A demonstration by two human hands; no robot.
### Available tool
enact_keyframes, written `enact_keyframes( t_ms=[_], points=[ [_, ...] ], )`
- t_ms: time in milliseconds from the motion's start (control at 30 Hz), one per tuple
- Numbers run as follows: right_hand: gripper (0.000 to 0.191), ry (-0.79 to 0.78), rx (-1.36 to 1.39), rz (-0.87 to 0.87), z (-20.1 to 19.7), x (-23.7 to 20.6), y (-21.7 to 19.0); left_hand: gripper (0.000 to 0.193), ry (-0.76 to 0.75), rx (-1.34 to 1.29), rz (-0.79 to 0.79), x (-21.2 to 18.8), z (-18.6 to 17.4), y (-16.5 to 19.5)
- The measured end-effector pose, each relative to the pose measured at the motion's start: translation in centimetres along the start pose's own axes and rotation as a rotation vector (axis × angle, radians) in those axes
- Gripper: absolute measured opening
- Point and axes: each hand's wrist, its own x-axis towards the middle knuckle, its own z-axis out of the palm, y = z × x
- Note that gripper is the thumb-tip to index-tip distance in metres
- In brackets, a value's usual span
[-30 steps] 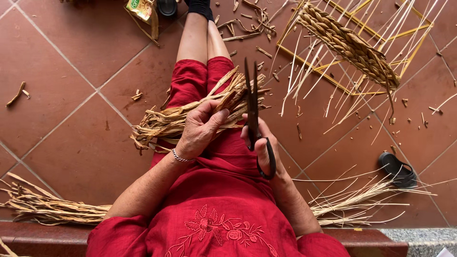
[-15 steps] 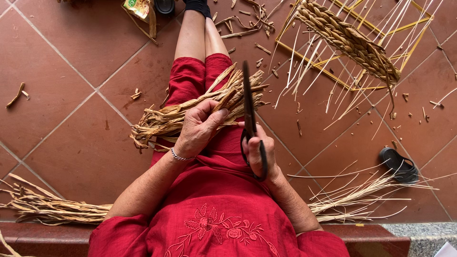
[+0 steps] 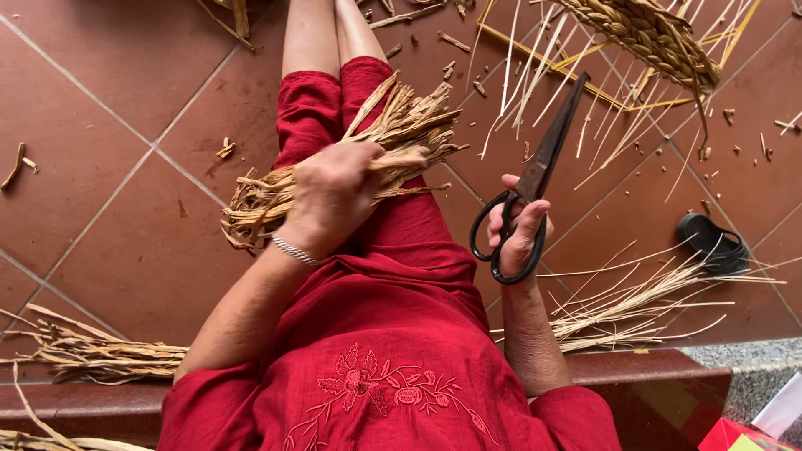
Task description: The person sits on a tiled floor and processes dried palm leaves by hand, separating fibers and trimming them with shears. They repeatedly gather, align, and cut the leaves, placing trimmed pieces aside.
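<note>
**Head view: straw bundle in one hand, scissors in the other**

Head camera looks down a red embroidered blouse (image 3: 376,392) to the lap. Nearest, the right hand (image 3: 520,230) has its fingers (image 3: 535,219) curled through the loops of dark scissors (image 3: 535,188), pinching the handles together; the blades lie shut and point up and away over the tiled floor (image 3: 109,167). Left hand (image 3: 334,196), with a silver bracelet (image 3: 292,249) at the wrist, grips a bundle of dried straw (image 3: 376,154) across the red trousers (image 3: 334,100), fingers wrapped tight round its middle, so the ends splay to either side. Loose straw (image 3: 635,305) lies on the floor to the right, beside a black sandal (image 3: 710,242). More straw (image 3: 92,355) rests at the left. Farthest off, a half-woven basket (image 3: 652,33) sits at top right with stakes fanning outward.
</note>
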Motion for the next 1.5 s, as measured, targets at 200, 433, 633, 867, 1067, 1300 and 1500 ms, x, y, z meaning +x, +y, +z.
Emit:
enact_keyframes(
  t_ms=[200, 433, 633, 867, 1067, 1300, 1500],
  points=[
    [0.088, 0.002, -0.077, 0.009, 0.1, -1.9, 0.5, 0.018, -0.151, 0.262, 0.021, 0.2, 8.8, -1.5],
    [0.087, -0.023, -0.055, 0.004, -0.1, -2.0, 0.6, 0.017, -0.285, 0.154, -0.143, 0.7, 9.1, -3.5],
    [0.092, -0.235, 0.006, 0.012, 0.7, -1.9, 0.0, 0.013, -0.218, -0.751, -0.484, 1.0, 4.6, -2.9],
    [0.107, -0.424, -0.221, -0.039, 3.3, -1.0, -1.1, 0.013, -0.249, -0.874, -0.447, 0.6, 2.0, -1.1],
    [0.105, -0.404, -0.313, -0.014, 4.2, -0.8, -2.0, 0.014, -0.271, -0.954, -0.483, 0.3, 1.9, -0.1],
    [0.097, -0.396, -0.433, -0.143, 4.8, -1.4, -1.2, 0.014, -0.218, -0.871, -0.416, 0.9, 2.3, 0.8],
    [0.092, -0.358, -0.316, -0.107, 5.3, -1.9, 0.1, 0.014, -0.214, -0.951, -0.438, 0.7, 3.2, 0.7]
  ],
)
